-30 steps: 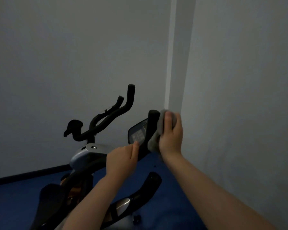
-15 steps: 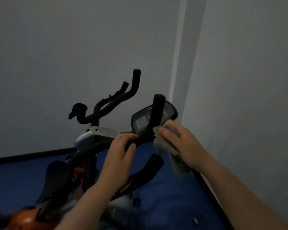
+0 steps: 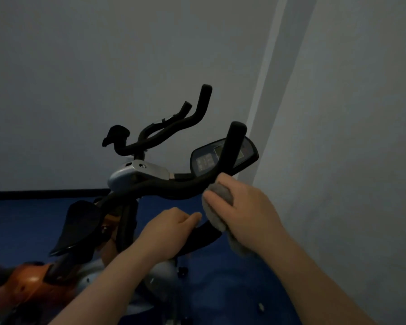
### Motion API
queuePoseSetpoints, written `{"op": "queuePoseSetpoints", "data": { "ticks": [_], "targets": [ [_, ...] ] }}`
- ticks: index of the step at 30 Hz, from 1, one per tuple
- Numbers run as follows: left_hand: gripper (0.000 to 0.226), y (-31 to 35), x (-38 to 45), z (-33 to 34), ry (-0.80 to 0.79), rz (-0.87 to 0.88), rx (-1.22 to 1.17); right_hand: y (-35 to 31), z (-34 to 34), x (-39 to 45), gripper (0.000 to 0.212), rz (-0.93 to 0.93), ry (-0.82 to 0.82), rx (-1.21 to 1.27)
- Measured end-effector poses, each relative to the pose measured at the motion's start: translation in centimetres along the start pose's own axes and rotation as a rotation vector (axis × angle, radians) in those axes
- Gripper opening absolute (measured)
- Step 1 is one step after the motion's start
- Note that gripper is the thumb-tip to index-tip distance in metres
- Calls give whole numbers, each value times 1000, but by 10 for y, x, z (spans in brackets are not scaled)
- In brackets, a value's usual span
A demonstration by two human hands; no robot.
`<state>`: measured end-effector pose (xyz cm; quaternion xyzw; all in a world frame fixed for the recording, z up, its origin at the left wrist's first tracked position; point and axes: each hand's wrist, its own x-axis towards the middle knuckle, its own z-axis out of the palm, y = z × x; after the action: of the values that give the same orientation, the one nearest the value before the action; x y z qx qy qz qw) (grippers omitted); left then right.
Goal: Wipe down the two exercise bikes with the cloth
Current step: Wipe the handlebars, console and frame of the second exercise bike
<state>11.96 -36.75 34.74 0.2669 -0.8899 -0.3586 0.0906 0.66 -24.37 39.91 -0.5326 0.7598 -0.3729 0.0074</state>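
**Cloth at the bend of the near handlebar**

The cloth (image 3: 217,208) is grey and crumpled, bunched in the right hand (image 3: 242,207), whose fingers curl around it and press it against the black handlebar (image 3: 174,190) of the nearer bike (image 3: 136,174). It sits just where the bar bends upward toward the upright grip; a loose tail hangs below the palm. The bar's long axis runs leftward and slightly downward from the cloth, so the unwiped stretch lies to the left of the right hand. That hand, already touching the bar, is the one placed to slide along it. The left hand (image 3: 171,228) is lower, fingers curled around the other black bar (image 3: 204,233) of the same bike, probably to steady it. The display console (image 3: 206,160) stands just behind the upright grip. The second bike (image 3: 159,134) stands farther off by the wall, its handlebars well apart from both hands. The blue floor (image 3: 220,289) lies beneath.
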Motion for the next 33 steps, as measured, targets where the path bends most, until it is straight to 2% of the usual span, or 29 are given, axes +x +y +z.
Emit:
{"op": "queuePoseSetpoints", "data": {
  "ticks": [2,4,7,8,10,11,13,14,15,18,20,21,23,25,27,29,31,32,33],
  "targets": [
    [55,2,-1,1,44,-32,-12,-1,0,12,29,156,-132,366],
    [57,2,0,1,68,-38,-18,5,4,6,30,212,-50,451],
    [57,2,-1,0,23,7,11,9,14,-22,29,79,220,163],
    [54,4,-2,-1,5,25,22,9,14,-25,28,11,252,25],
    [49,5,0,-1,-8,34,12,6,9,-14,28,-53,183,-108],
    [49,4,1,-1,-4,33,15,3,6,-6,28,-13,93,-37],
    [52,3,3,2,12,26,61,2,2,3,27,170,-76,402],
    [53,3,3,3,22,4,69,4,3,2,25,260,-94,555],
    [52,1,4,4,34,-25,55,6,5,-2,25,296,-60,591],
    [51,-3,5,7,60,-76,10,16,14,-20,30,149,145,301],
    [52,-4,5,7,51,-79,4,16,10,-17,28,31,159,96],
    [52,-4,5,7,46,-80,9,14,7,-11,28,19,111,90],
    [51,-3,6,7,45,-79,-12,6,4,-3,27,113,14,331],
    [50,-1,4,3,39,-59,-27,6,7,-6,27,228,27,490],
    [47,0,2,1,24,-17,-48,9,14,-20,28,215,149,350],
    [42,1,0,2,7,-10,-42,11,16,-31,30,106,258,122],
    [44,-4,2,5,35,-28,-51,8,13,-23,30,40,243,7],
    [49,-4,4,4,45,-53,-52,6,12,-14,30,50,198,32],
    [52,-3,4,5,52,-64,-48,4,10,-6,31,104,134,165]
  ]
}}
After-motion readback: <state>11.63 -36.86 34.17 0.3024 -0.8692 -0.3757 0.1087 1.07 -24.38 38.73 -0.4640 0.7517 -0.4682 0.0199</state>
